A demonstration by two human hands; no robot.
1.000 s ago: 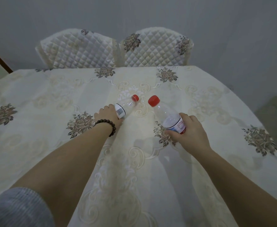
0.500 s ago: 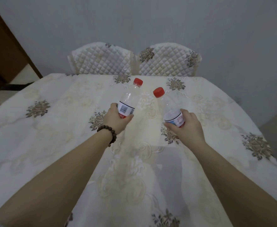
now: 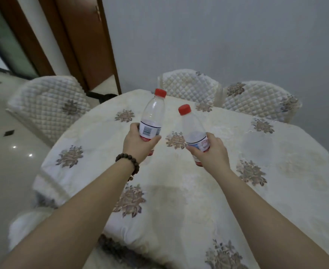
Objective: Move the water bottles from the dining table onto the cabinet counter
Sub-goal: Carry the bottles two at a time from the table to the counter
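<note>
Two clear plastic water bottles with red caps are held up above the dining table [image 3: 276, 171], which wears a cream cloth with brown flower prints. My left hand [image 3: 138, 144], with a dark bead bracelet at the wrist, grips the lower part of the left bottle [image 3: 153, 113], which stands almost upright. My right hand [image 3: 210, 152] grips the lower part of the right bottle [image 3: 192, 127], which leans slightly left. Both bottles look nearly empty. The cabinet counter is not in view.
Three chairs with quilted white covers surround the table: one at the left [image 3: 49, 105] and two at the far side [image 3: 189, 86], [image 3: 260, 100]. A brown wooden door frame [image 3: 90, 45] stands at the back left. Glossy tiled floor [image 3: 4, 162] lies to the left.
Both hands have lifted the bottles off the table and turned them upright. The view has swung left, bringing the left chair, door frame and floor into sight.
</note>
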